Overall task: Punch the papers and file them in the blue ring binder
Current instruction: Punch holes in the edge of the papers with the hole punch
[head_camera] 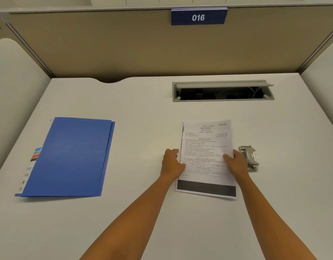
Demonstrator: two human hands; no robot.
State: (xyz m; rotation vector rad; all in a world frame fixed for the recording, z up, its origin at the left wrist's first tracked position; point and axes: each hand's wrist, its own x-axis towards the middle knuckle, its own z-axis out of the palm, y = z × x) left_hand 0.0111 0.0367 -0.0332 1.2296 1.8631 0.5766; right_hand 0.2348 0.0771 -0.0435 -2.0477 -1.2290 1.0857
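A thin stack of printed papers (205, 147) lies on the white desk (143, 113), right of centre, with a dark band along its near edge. My left hand (172, 163) grips the stack's left edge. My right hand (236, 160) grips its right edge, thumb on top of the page. A small metal hole punch (249, 156) sits on the desk just right of my right hand, partly hidden by it. The closed blue ring binder (70, 156) lies flat at the left, with coloured labels along its left side.
An open grey cable tray (223, 91) is set into the desk behind the papers. Beige partition walls (124, 44) enclose the desk on three sides; a blue sign reading 016 (198, 17) hangs on the back one.
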